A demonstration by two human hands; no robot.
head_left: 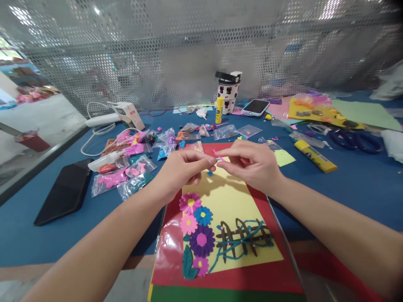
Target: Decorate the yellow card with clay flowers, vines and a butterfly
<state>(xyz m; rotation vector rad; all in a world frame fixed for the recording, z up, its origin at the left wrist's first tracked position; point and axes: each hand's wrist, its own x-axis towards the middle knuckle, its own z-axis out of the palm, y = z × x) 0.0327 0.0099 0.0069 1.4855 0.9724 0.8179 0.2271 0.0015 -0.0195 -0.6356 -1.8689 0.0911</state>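
Above the upper part of a yellow sheet [233,201] my two hands meet, fingertips close together. My left hand [189,167] is pinched on a tiny bluish piece at its fingertips. Between the thumb and forefinger of my right hand [252,161] is a small pink strip [221,158]. The sheet lies on a red folder [170,247]. Clay flowers in pink, blue and purple [202,240] run down its left side, with dark green leaves [188,263] below. A brown clay fence with teal vines [241,237] sits at the lower right. A small blue piece [210,172] shows under my hands.
Bags of coloured clay [135,167] and a black tablet [64,191] lie left. Behind stand a glue stick [219,110], a patterned tumbler [229,94] and a phone [256,107]. A yellow tube [315,156] and dark blue scissors [355,140] lie right.
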